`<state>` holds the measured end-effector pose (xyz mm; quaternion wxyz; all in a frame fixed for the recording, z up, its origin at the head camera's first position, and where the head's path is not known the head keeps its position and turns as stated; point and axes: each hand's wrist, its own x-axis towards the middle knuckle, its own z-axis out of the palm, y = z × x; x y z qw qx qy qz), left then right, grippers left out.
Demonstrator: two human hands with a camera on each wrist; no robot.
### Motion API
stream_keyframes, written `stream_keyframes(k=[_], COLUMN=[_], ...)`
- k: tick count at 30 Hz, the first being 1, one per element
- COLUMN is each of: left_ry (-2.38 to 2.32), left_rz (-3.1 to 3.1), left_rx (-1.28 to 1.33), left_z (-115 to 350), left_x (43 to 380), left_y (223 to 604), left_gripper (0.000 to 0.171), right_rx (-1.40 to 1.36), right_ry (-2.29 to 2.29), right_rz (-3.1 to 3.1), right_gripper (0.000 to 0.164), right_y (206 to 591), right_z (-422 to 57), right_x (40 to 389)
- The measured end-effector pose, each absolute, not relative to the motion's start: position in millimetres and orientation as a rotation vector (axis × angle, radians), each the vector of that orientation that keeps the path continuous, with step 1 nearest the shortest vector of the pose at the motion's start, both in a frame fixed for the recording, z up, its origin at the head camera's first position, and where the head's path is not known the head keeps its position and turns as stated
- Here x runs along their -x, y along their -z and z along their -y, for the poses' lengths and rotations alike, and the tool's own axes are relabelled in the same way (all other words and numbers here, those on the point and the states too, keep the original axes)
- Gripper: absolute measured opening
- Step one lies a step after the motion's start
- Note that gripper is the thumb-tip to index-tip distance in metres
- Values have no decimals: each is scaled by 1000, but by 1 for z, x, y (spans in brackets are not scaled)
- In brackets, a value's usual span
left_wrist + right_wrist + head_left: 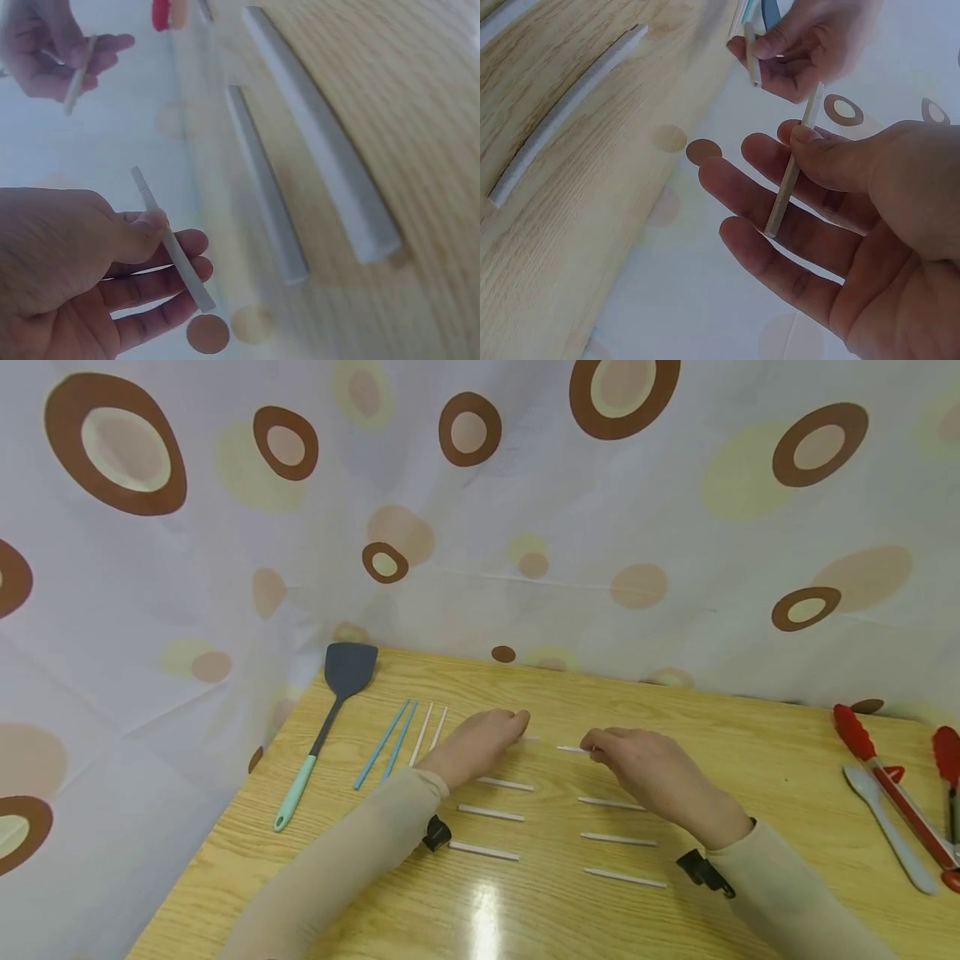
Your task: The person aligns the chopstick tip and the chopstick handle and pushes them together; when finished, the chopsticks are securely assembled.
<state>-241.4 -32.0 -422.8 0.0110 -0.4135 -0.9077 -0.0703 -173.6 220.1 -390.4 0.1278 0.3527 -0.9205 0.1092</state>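
My left hand (pixel 480 745) is over the middle of the wooden table, pinching a short, slim white stick (pixel 184 266) between thumb and fingers. To its right, my right hand (pixel 663 781) pinches a similar white stick (pixel 785 187), its thumb across the upper part. The free ends of both sticks point toward each other in the head view. Nearer me lie two columns of white sticks, three in each. The left column's middle stick (pixel 491 813) lies below my left hand, and the right column's middle stick (pixel 618 839) below my right hand.
On the left lie a dark spatula (pixel 350 670) with a mint handle, two blue sticks (pixel 380 749) and two thin pale pink sticks (pixel 422 732). Red-tipped tongs (pixel 855 732) and a grey spoon (pixel 888 822) lie at the right. A dotted curtain (pixel 465 510) hangs behind the table.
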Motion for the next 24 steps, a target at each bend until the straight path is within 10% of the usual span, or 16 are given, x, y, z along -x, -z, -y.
stream_keyframes(k=[10,24], left_ry=[290,542], left_rz=[2778,2612], left_rx=[1252,1192], left_z=[30,33], left_x=[230,208], left_y=[400,377], left_gripper=[36,20], right_rx=[-1047,-1025], right_ry=[-338,-363], right_rz=[2584,2449], right_gripper=[30,40], right_y=[387,377], right_z=[-222,-218], right_x=[173,171])
